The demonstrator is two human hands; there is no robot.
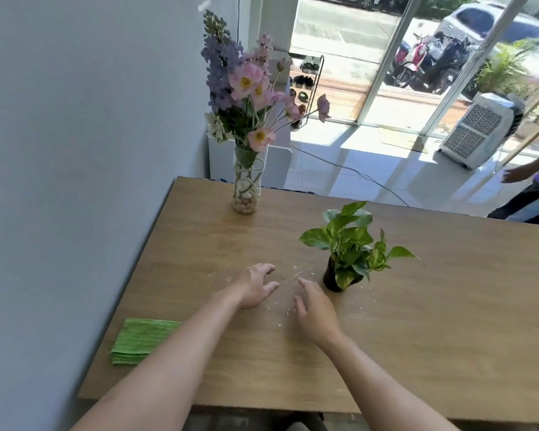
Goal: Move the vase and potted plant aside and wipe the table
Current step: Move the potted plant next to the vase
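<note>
Right now both hands are over the middle of the wooden table (448, 337), fingers spread and loosely curled, holding nothing. The right hand (316, 309) is the nearer one to the potted plant (346, 253): its dark pot stands just ahead of those fingertips and a little to the right, upright, leaves fanning above it. The left hand (254, 287) is level with the right one and just to its left. The vase (245, 191) of flowers stands well ahead of the left hand, slightly to its left, close to the far edge; it is tall and upright, with pebbles in the base and a heavy spray of blooms on top, so it will likely tip easily if gripped high. Pale crumbs (280, 306) lie scattered between and around the hands; whether either palm touches the wood I cannot tell. The folded green cloth (140, 339) lies behind and left of the left hand, by the wall-side edge. Open room lies to the right of the plant, so that looks the easier side for setting things.
</note>
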